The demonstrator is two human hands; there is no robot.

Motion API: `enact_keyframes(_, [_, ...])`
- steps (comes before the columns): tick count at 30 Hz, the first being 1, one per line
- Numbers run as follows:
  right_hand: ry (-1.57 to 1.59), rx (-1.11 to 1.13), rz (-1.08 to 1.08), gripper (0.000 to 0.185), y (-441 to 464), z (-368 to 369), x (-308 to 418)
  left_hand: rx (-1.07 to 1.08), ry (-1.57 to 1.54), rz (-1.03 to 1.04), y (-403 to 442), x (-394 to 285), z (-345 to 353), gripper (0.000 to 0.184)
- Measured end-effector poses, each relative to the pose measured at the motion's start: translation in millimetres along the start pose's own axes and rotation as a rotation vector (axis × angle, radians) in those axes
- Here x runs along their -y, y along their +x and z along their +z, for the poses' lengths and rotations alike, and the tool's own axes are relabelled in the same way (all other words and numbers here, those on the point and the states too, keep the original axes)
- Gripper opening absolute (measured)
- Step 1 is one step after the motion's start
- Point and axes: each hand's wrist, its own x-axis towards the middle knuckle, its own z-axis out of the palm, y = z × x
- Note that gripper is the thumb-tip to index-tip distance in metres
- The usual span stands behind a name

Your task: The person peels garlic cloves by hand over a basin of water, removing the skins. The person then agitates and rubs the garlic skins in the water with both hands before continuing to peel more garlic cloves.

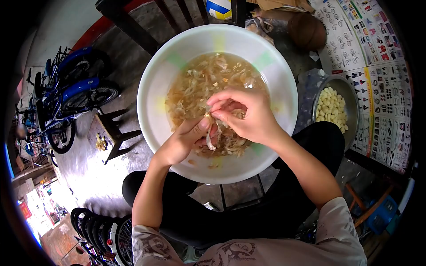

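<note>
Over a large white basin, my left hand is closed on a garlic clove, with a strip of pale papery skin hanging below the thumb. My right hand meets it from the right, its thumb and fingertips pinched together at the top of the clove. Whether those fingers grip the clove or only its skin is hard to make out. Brownish water fills the basin's bottom, and many loose garlic skins float in it, partly hidden by my hands.
A metal bowl of peeled garlic cloves stands right of the basin, beside my knee. A dark wooden chair is behind the basin. On the left are a small stool and bicycles. A printed sheet covers a surface at right.
</note>
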Motion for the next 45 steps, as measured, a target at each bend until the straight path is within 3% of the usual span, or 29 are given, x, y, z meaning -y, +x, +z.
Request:
enact_keyframes(4, [-0.088, 0.019, -0.113, 0.026, 1.3, 2.6, -2.6, -0.068, 0.035, -0.032, -0.8, -5.3, 5.5, 0.036])
enact_keyframes(6, [-0.209, -0.021, -0.169, 0.030, -0.1, 7.0, -4.3, -0.147, 0.154, 0.062, 3.2, -2.1, 6.5, 0.038])
enact_keyframes(11, [-0.203, -0.019, -0.201, 0.033, -0.9, 10.9, -4.4, -0.341, 0.063, 0.127, 10.5, 9.3, 1.6, 0.038])
enact_keyframes(13, [-0.166, 0.107, -0.080, 0.027, -2.7, 9.3, 0.8, -0.348, -0.021, 0.140, 13.3, 17.6, -8.1, 0.034])
enact_keyframes(17, [-0.094, 0.265, -0.053, 0.017, -0.2, 4.3, 5.7, -0.375, -0.141, 0.211, 13.8, 13.6, 3.2, 0.030])
enact_keyframes(20, [0.016, 0.169, 0.120, 0.012, 1.5, 1.2, 0.3, -0.418, -0.135, 0.282, 16.5, 19.4, 1.5, 0.024])
enact_keyframes(25, [0.225, 0.165, 0.267, 0.012, -0.7, 13.4, -11.6, -0.257, -0.294, 0.177, 22.7, 27.1, 4.3, 0.025])
enact_keyframes(27, [0.411, 0.145, 0.350, 0.014, 0.0, 16.2, -15.0, -0.286, -0.322, 0.188, 23.7, 28.9, 2.5, 0.026])
enact_keyframes(32, [0.155, -0.034, 0.254, 0.018, -1.3, 17.8, -17.6, -0.359, -0.313, 0.216, 19.1, 20.0, 4.4, 0.026])
enact_keyframes(37, [0.086, -0.094, 0.130, 0.022, 0.3, 16.4, -9.5, -0.359, -0.083, 0.322, 20.3, 22.9, 10.8, 0.024])
enact_keyframes(39, [-0.105, -0.107, -0.074, 0.016, 1.8, 14.2, -13.4, -0.419, 0.051, 0.357, 17.0, 16.4, 16.4, 0.019])
enact_keyframes(41, [-0.113, -0.131, -0.078, 0.011, 1.2, 14.3, -12.1, -0.496, 0.407, 0.403, 14.2, 14.9, 18.8, 0.015])
enact_keyframes(45, [-0.231, -0.162, -0.137, 0.005, -1.5, 13.3, -9.0, -0.579, 0.667, 0.508, 15.8, 20.5, 18.3, 0.018])
